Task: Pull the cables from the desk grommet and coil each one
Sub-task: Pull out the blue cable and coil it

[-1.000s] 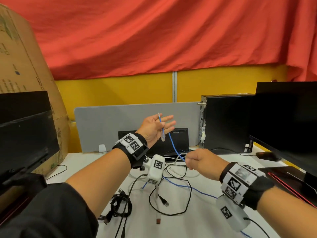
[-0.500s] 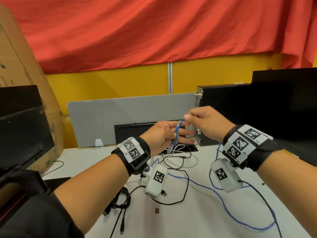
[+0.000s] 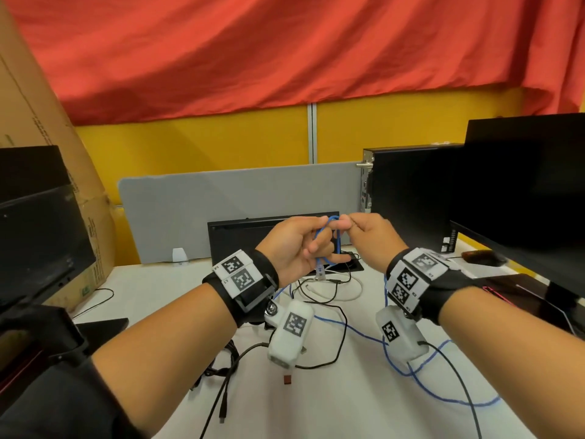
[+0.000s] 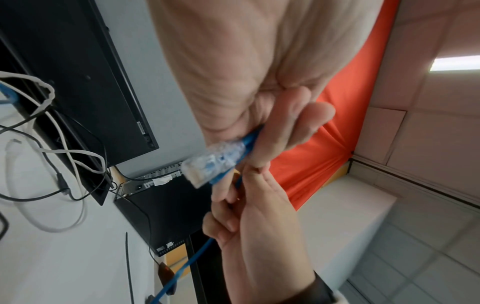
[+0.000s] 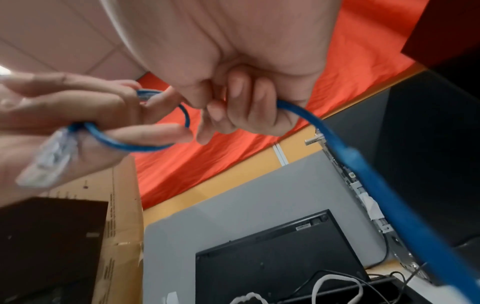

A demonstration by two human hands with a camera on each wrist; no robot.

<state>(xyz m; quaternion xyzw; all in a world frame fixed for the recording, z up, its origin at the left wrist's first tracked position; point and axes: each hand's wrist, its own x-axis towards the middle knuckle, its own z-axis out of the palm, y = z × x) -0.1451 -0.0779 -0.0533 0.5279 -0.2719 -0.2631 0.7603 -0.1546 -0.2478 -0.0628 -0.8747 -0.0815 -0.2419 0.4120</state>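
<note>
Both hands are raised above the white bench (image 3: 316, 407), meeting over a round-jacketed blue Ethernet cable (image 3: 336, 245). The left hand (image 3: 294, 248) has its fingers curled around a small loop of the cable, whose clear, ridged plastic plug (image 4: 207, 162) hangs down below the palm. The right hand (image 3: 370, 236) is closed in a fist on the cable just beside the left, thumb and fingers pinching it where the loop tops out; in the right wrist view the cable leaves that fist and runs down in a smooth arc. The slack lies in loose curves on the bench (image 3: 443, 397) under the right forearm. Behind the hands is the rectangular black desk grommet (image 3: 348, 264), with a soft white cable (image 3: 342, 296) and thin black cables (image 3: 338, 343) strung out of it. A tangled bundle of black cable (image 3: 224, 359) lies under the left forearm. A flat grey felt-like divider panel (image 3: 205, 210) stands behind the bench, with a matte black computer tower (image 3: 408, 191) to its right.
</note>
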